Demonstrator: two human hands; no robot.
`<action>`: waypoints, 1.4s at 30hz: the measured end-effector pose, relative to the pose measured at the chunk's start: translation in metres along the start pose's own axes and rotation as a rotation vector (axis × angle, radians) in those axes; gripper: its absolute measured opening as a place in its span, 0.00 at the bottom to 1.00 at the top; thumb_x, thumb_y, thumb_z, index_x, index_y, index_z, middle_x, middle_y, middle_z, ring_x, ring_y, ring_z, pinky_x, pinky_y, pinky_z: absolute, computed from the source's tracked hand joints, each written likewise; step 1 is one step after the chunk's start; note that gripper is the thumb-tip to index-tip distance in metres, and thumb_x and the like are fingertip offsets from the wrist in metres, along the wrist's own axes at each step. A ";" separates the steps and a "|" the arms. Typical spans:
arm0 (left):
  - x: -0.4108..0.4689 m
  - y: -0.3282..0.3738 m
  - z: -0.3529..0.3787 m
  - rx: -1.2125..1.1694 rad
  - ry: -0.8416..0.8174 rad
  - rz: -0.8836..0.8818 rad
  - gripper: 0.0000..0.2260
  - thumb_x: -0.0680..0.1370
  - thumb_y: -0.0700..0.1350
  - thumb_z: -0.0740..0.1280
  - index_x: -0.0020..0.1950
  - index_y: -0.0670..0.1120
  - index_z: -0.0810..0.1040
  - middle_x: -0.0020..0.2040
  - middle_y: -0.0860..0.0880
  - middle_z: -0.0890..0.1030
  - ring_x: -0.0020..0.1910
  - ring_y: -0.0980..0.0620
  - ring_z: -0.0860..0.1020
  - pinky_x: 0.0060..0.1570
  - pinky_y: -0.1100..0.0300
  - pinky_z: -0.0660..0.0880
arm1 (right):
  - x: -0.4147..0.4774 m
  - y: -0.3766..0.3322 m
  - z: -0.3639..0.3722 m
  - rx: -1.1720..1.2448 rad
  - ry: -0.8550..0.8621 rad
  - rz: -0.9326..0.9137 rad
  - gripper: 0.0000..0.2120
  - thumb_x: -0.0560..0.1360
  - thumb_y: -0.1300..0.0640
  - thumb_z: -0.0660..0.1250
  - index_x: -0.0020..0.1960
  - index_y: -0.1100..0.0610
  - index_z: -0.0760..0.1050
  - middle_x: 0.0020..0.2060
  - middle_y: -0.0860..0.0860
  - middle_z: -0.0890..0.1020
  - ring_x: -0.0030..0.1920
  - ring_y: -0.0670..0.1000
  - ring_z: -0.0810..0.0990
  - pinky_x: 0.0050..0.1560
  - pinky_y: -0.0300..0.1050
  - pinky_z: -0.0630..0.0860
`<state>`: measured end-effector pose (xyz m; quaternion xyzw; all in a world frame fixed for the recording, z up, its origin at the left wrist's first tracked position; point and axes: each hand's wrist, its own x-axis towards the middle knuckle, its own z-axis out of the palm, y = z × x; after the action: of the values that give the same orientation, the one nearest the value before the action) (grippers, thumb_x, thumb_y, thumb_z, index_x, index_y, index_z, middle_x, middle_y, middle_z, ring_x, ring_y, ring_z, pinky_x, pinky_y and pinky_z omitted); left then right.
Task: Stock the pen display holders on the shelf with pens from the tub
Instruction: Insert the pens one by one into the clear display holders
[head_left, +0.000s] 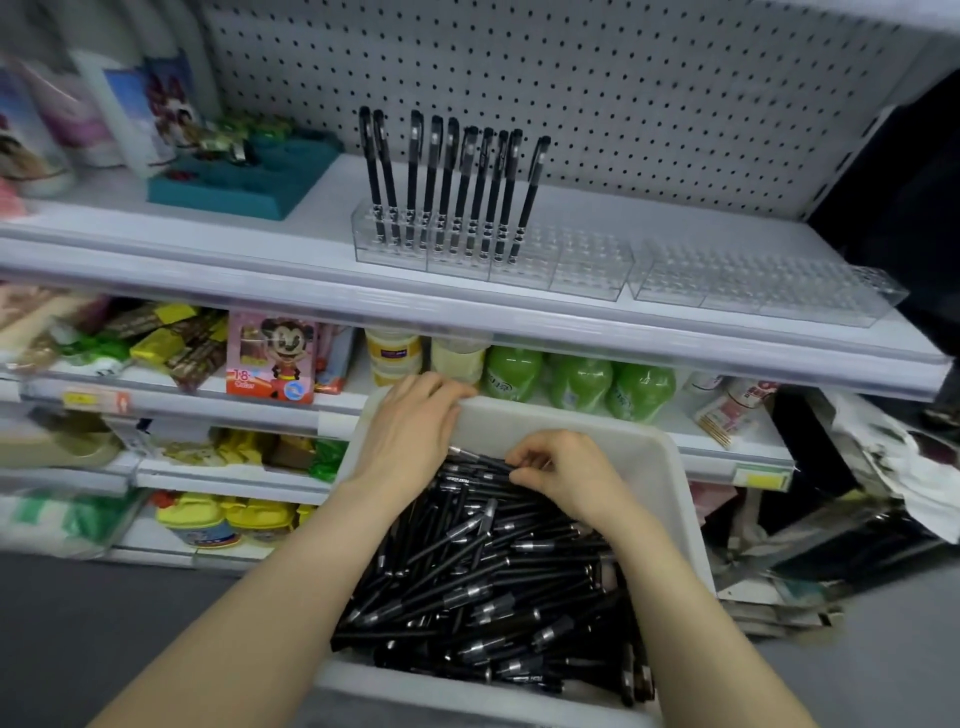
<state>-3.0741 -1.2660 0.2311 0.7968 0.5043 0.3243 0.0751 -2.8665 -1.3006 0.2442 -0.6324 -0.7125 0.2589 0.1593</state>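
Observation:
A white tub (660, 467) full of loose black pens (483, 587) sits in front of me below the shelf. My left hand (410, 426) grips the tub's far left rim, fingers curled over the edge. My right hand (561, 473) is inside the tub, its fingertips pinching black pens at the far end of the pile. On the white shelf above, a clear pen holder (493, 254) carries several black pens (452, 176) standing upright in its left half. A second clear holder (763, 286) to its right has no pens.
A teal tray (244, 182) and boxed goods stand at the shelf's left. White pegboard (571, 78) backs the shelf. Lower shelves carry green bottles (576, 379), a cartoon toy box (270, 358) and snacks. Crumpled packaging (883, 467) lies at the right.

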 end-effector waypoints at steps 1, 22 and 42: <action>-0.001 0.000 0.000 -0.014 -0.002 0.007 0.13 0.80 0.45 0.60 0.60 0.48 0.80 0.52 0.50 0.79 0.52 0.46 0.74 0.51 0.50 0.73 | -0.001 -0.001 -0.008 0.033 0.005 0.009 0.05 0.71 0.57 0.75 0.46 0.52 0.83 0.39 0.48 0.83 0.41 0.46 0.80 0.42 0.29 0.71; 0.144 0.025 -0.044 0.296 0.139 0.140 0.18 0.79 0.47 0.65 0.69 0.46 0.74 0.64 0.44 0.74 0.64 0.42 0.70 0.66 0.44 0.68 | 0.101 -0.075 -0.192 0.593 0.736 -0.152 0.08 0.77 0.60 0.67 0.55 0.56 0.73 0.42 0.52 0.82 0.39 0.49 0.82 0.35 0.38 0.77; 0.139 0.017 -0.028 0.283 0.234 0.156 0.19 0.76 0.43 0.67 0.68 0.47 0.74 0.64 0.44 0.73 0.63 0.42 0.69 0.68 0.43 0.65 | 0.157 -0.072 -0.149 0.183 0.488 -0.080 0.10 0.73 0.57 0.72 0.53 0.56 0.80 0.41 0.51 0.82 0.48 0.54 0.81 0.55 0.47 0.79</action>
<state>-3.0384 -1.1610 0.3217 0.7929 0.4869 0.3455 -0.1220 -2.8661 -1.1261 0.3911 -0.6303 -0.6511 0.1554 0.3932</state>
